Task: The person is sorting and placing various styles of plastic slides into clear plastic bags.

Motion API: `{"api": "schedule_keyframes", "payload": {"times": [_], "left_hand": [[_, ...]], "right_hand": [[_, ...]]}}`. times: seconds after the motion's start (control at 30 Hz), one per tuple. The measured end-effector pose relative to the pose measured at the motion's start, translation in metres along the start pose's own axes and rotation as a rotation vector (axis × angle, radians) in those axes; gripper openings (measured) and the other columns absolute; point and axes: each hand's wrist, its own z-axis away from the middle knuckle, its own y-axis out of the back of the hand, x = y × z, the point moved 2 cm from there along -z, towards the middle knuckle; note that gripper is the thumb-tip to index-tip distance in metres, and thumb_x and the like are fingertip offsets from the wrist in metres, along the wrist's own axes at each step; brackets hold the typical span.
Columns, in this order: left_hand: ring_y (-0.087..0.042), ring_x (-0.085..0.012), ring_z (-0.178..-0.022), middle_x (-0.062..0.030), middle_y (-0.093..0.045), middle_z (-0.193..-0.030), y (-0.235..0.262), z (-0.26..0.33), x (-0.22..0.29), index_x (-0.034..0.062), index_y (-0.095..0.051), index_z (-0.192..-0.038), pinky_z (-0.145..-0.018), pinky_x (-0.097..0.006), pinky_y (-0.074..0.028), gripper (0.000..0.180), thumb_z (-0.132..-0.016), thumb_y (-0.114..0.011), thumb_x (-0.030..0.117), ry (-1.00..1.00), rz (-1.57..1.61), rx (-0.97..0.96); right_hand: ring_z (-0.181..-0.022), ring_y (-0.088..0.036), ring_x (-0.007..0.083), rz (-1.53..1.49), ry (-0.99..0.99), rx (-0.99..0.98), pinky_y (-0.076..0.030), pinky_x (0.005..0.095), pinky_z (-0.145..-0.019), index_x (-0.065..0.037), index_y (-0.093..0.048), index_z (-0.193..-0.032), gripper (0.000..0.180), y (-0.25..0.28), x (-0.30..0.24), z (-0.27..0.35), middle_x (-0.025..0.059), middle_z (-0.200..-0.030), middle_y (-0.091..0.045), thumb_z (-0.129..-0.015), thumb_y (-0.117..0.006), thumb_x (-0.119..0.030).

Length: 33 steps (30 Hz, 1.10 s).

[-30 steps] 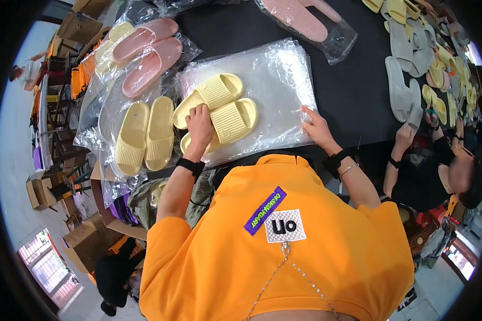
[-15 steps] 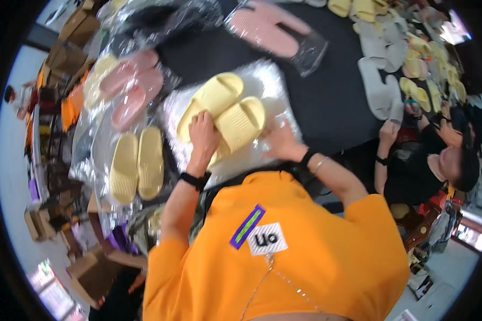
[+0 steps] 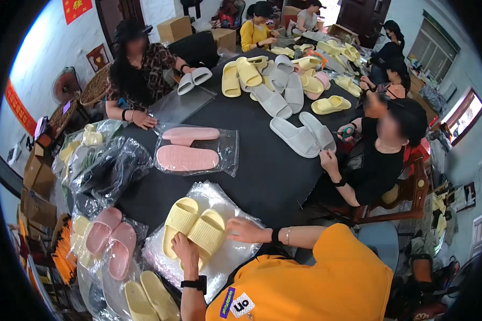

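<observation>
On a stack of clear plastic bags [image 3: 160, 246] lies a pair of pale yellow slide slippers [image 3: 206, 233], side by side with the straps toward the far side. My left hand [image 3: 185, 250] grips the pair near its middle, fingers bent over the footbeds; the thumb is partly hidden. Just right of the right slipper's strap is my right hand [image 3: 245, 231], fingers stretched toward it and nothing held. To the left, pink slippers [image 3: 122, 251] lie on clear plastic, with another yellow pair [image 3: 151, 299] nearer me.
Bagged pink slippers [image 3: 187, 159] lie farther back on the black table [image 3: 262, 187]. Beyond is a pile of grey and yellow slippers [image 3: 278, 80]. A person in black [image 3: 380, 160] at right handles grey slippers [image 3: 305, 136]; another person [image 3: 139, 75] at far left holds a whitish pair [image 3: 194, 80].
The view has tilted up, bringing the far table and more people into sight. My left hand stays on the yellow slippers. My right hand has moved up beside the right slipper's strap.
</observation>
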Motion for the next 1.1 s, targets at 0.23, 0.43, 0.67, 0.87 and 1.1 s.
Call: {"api": "schedule_keyframes", "payload": {"times": [0.23, 0.43, 0.67, 0.87, 1.1], "left_hand": [[-0.046, -0.0341, -0.092, -0.0127, -0.053, -0.097, 0.001, 0.026, 0.036, 0.0008, -0.050, -0.091, -0.076, -0.045, -0.037, 0.023, -0.068, -0.051, -0.002, -0.297, 0.230, -0.069], [-0.031, -0.0368, -0.121, -0.0197, -0.035, -0.132, 0.002, 0.049, 0.029, 0.0042, -0.046, -0.119, -0.099, -0.047, -0.022, 0.040, -0.082, -0.055, 0.017, -0.080, 0.312, 0.091], [-0.021, -0.0369, -0.129, -0.0208, -0.029, -0.138, -0.036, 0.096, -0.027, 0.0106, -0.041, -0.129, -0.103, -0.048, -0.016, 0.048, -0.085, -0.051, 0.028, 0.078, -0.061, -0.086], [-0.025, -0.0364, -0.127, -0.0183, -0.034, -0.135, -0.033, 0.088, -0.022, 0.0148, -0.044, -0.125, -0.100, -0.049, -0.021, 0.047, -0.082, -0.055, 0.030, 0.085, -0.057, -0.046], [-0.033, -0.0370, -0.121, -0.0187, -0.040, -0.128, -0.029, 0.084, -0.026, 0.0129, -0.048, -0.119, -0.097, -0.047, -0.027, 0.042, -0.081, -0.056, 0.028, 0.037, -0.008, 0.030]], "right_hand": [[-0.108, -0.051, 0.0330, -0.285, -0.046, -0.006, -0.042, 0.0349, -0.090, -0.008, -0.043, -0.127, 0.061, 0.054, -0.012, -0.010, 0.0200, -0.122, -0.048, -0.068, -0.060, -0.006], [-0.088, -0.063, 0.0247, -0.303, -0.053, 0.127, -0.047, 0.0308, -0.080, -0.007, -0.058, -0.108, 0.040, 0.078, -0.001, -0.003, 0.0136, -0.098, -0.063, -0.068, -0.062, -0.008], [-0.085, -0.059, 0.0171, -0.294, -0.057, 0.544, -0.047, 0.0290, -0.076, 0.000, -0.062, -0.091, 0.022, 0.241, 0.052, -0.008, 0.0121, -0.094, -0.062, -0.070, -0.061, -0.007], [-0.124, -0.032, 0.0270, 0.109, -0.223, 1.024, -0.028, 0.0348, -0.101, -0.002, -0.016, -0.137, 0.079, 0.313, 0.111, -0.044, 0.0182, -0.133, -0.035, -0.078, -0.065, -0.020], [-0.083, -0.059, 0.0164, -0.332, -0.002, 0.412, -0.046, 0.0273, -0.074, -0.004, -0.052, -0.116, 0.039, 0.107, 0.048, -0.090, 0.0082, -0.094, -0.059, -0.078, -0.062, -0.009]]}}
